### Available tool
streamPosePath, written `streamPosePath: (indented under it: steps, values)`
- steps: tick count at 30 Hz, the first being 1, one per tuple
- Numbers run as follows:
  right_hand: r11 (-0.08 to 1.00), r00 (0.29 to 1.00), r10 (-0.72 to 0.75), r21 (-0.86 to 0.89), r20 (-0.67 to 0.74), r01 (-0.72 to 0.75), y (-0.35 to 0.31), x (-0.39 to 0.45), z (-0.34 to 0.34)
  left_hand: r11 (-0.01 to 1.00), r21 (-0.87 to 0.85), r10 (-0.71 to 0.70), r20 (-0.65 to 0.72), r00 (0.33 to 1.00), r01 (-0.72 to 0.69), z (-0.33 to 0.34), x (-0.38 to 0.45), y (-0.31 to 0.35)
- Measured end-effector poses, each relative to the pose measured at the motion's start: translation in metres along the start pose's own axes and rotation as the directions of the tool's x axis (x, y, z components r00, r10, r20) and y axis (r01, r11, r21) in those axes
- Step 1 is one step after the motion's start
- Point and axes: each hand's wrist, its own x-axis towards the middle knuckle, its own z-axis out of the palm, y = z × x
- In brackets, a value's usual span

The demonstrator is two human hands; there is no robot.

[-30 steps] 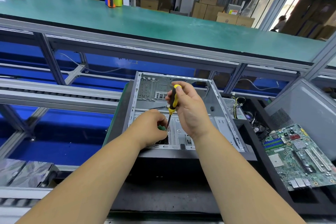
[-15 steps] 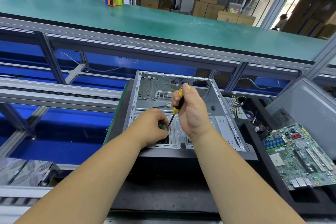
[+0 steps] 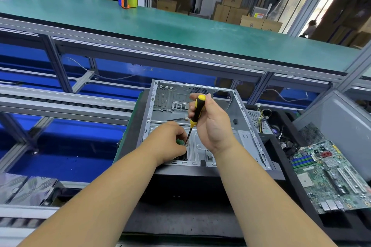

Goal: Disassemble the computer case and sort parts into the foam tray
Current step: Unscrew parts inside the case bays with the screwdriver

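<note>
Your right hand (image 3: 212,124) is wrapped around the yellow-and-black screwdriver (image 3: 195,114), fingers curled on the handle, thumb side up near the butt end. The shaft slopes down and to your left; its tip lands at the near drive-bay area of the computer case (image 3: 236,106), right at your left fingertips. Right wrist is bent back, forearm coming in from the lower right.

Your left hand (image 3: 170,142) is knuckles-up inside the case, fingers curled tight and pinching a small green part (image 3: 180,142) beside the screwdriver tip. Can't tell what that part is; most of it is hidden under your fingers. Left forearm runs in from the lower left, so both arms converge on the same spot.

The case lies open side up on the bench, dead centre ahead of you, rear I/O plate at the far end, a thin cable lying across its floor. The black foam tray (image 3: 281,158) sits just to its right, touching the case edge. In the tray: the motherboard (image 3: 329,174) at the near right, a cable bundle (image 3: 265,115) in the far compartment. A grey side panel (image 3: 341,124) leans up behind the motherboard.

Versus a second ago: the handle sits higher in your right hand's grip, and the shaft is tilted over instead of near vertical. The tip stayed on the same point. Your left hand hasn't shifted. Case, tray and motherboard haven't moved.
</note>
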Motion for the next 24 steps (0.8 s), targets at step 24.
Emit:
streamPosePath:
  steps: [24]
  values:
    - [0.999, 1.000, -0.017, -0.034, 0.024, 0.017, -0.0004, -0.0015, -0.0021, 1.000, -0.012, 0.008, 0.009, 1.000, -0.008, 0.0005, 0.0014, -0.0012]
